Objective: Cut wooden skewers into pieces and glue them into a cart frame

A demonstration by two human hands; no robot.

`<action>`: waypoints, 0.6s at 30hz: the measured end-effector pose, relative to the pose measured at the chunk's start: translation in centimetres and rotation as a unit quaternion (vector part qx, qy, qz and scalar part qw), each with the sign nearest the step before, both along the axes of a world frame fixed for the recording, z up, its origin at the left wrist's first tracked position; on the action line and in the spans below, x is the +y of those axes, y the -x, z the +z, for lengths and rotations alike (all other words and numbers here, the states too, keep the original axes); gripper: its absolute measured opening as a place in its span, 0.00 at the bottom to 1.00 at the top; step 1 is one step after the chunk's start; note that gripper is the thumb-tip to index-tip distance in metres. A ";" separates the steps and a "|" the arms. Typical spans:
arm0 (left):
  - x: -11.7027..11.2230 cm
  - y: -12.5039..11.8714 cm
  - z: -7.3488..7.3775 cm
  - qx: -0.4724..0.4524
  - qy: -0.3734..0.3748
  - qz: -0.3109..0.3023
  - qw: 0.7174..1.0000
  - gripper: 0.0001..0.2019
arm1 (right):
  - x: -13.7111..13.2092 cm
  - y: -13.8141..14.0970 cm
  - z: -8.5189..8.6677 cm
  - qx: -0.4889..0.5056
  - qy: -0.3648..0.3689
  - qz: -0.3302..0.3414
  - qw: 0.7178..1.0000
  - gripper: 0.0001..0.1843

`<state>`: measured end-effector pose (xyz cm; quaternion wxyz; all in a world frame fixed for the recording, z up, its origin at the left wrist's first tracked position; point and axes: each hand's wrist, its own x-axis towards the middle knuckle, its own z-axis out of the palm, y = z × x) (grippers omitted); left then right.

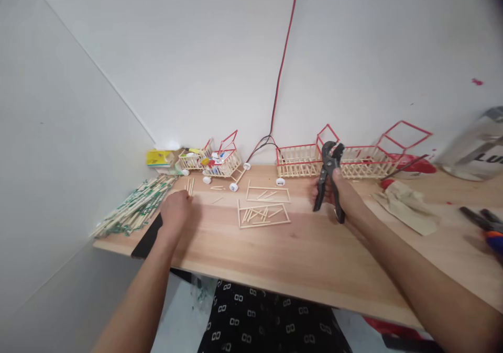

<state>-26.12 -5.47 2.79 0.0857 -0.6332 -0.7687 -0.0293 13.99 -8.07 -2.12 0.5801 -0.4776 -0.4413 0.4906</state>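
My right hand (338, 193) is wrapped round a black hand cutter (332, 162), raised above the table with its jaws pointing up. My left hand (175, 209) is closed at the table's left side, with a few short wooden sticks (189, 186) rising from its fingertips. Between the hands lie two rectangular stick frames (264, 226), the nearer one with several cut pieces (261, 214) inside it. Loose short sticks (217, 188) lie behind, to the right of my left hand. A heap of long sticks with green bits (137, 206) spreads left of that hand.
Small stick-built carts (222, 167) with white wheels stand along the wall, some trimmed red. Two longer ones (298, 162) are behind my right hand. At right are a crumpled brown paper (411, 206), pliers (487, 227) and a clear container (477, 149). A red-black cable (283, 65) hangs down the wall.
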 end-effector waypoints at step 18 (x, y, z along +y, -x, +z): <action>1.3 -0.4 -0.7 0.048 0.012 -0.020 0.999 0.18 | 0.0 0.0 0.1 0.020 -0.013 0.002 1.000 0.34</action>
